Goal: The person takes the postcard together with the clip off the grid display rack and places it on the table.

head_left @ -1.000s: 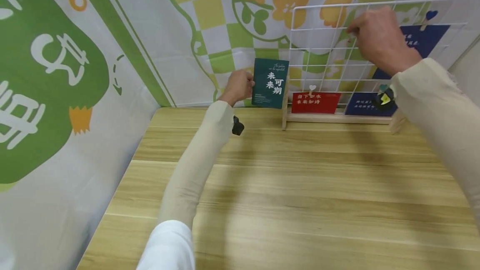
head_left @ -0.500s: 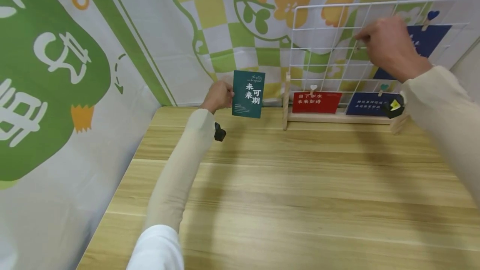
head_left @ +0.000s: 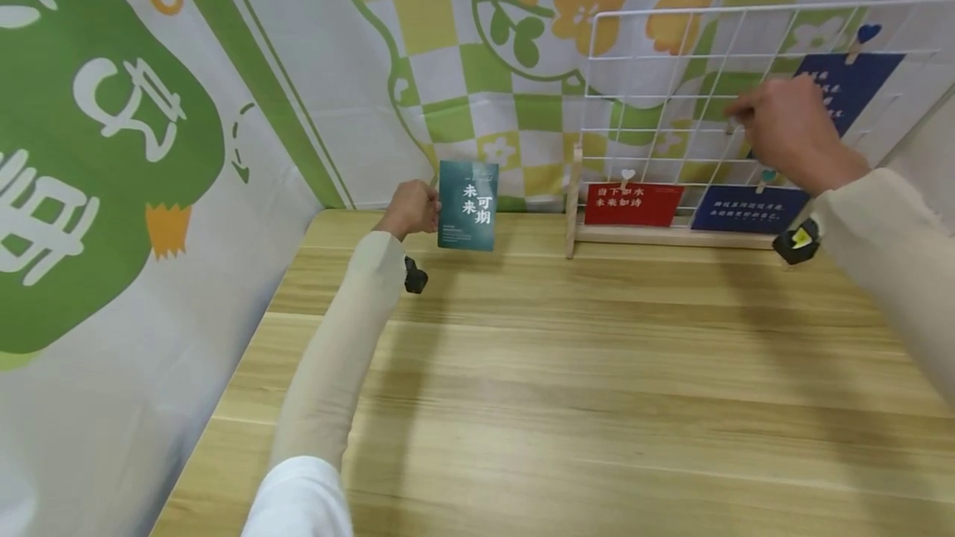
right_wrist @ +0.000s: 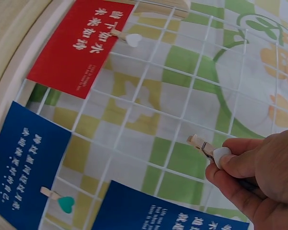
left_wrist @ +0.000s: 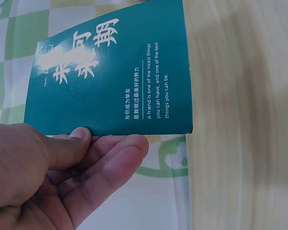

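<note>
My left hand [head_left: 412, 209] pinches a green card [head_left: 467, 205] by its edge, thumb on the printed face, as the left wrist view shows. The card is held upright above the back of the table, left of a white wire grid rack [head_left: 589, 73]. In front of the grid, my right hand [head_left: 794, 129] pinches a small wooden clothespin [right_wrist: 201, 144] with a white end between thumb and fingers. Clipped to the grid are a red card [head_left: 634, 205], a lower blue card [head_left: 748, 209] and an upper blue card [head_left: 858, 89], the last partly behind the right hand.
Under the grid runs a wooden base [head_left: 671, 236] on the wooden table [head_left: 567, 388]. A patterned cloth [head_left: 418, 23] hangs close behind it, and another covers the left side. Heart clips, white [right_wrist: 133, 40] and teal [right_wrist: 66, 204], hold two cards.
My left hand has carried the green card left and down, away from the grid's left post. The right hand has come down and slightly right with the clothespin.
</note>
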`<action>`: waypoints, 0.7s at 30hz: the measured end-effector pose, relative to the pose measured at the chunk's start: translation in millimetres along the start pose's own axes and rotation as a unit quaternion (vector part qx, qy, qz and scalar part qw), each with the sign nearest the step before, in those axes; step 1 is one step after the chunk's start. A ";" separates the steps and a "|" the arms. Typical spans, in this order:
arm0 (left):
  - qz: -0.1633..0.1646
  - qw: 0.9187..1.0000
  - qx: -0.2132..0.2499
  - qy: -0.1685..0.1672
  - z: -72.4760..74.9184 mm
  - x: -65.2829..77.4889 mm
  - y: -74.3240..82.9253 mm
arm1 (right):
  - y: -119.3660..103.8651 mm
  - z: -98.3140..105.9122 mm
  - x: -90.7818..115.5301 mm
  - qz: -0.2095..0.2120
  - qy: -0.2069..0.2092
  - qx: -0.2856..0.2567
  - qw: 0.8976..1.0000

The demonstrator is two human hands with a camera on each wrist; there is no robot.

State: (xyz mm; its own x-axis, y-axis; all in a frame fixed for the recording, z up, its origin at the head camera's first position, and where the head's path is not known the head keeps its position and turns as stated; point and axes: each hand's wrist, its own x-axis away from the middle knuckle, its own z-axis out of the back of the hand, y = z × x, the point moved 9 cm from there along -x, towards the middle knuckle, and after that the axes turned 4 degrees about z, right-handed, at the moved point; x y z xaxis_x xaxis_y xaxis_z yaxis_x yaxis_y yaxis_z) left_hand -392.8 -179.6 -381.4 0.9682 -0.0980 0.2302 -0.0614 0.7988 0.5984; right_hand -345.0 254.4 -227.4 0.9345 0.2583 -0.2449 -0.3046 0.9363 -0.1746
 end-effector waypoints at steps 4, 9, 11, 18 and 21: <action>0.001 1.000 -0.003 -0.007 -0.4 3.1 -9.2 | -0.6 -4.9 3.7 0.020 0.008 0.016 1.000; -0.002 1.000 -0.028 -0.008 0.2 7.6 -21.6 | -1.3 -7.1 8.0 0.050 0.033 0.023 0.998; 0.000 1.000 -0.030 -0.009 0.5 9.0 -27.0 | 1.7 -10.6 10.3 0.048 0.029 0.026 0.998; 0.007 0.997 -0.073 -0.028 -1.4 13.2 -43.0 | 12.6 -24.3 20.7 0.036 0.012 0.033 0.999; 0.010 0.995 -0.098 -0.034 -1.4 15.3 -49.5 | 15.9 -27.7 24.8 0.043 0.018 0.033 0.998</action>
State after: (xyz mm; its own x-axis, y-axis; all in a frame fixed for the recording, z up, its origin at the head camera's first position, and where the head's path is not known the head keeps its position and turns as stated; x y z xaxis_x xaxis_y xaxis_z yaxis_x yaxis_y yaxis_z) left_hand -374.6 -219.8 -408.5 0.9481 -0.1151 0.2963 -0.0258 0.9011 0.4328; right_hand -331.8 269.1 -262.7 0.8978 0.3311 -0.2902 -0.3699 0.9248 -0.0891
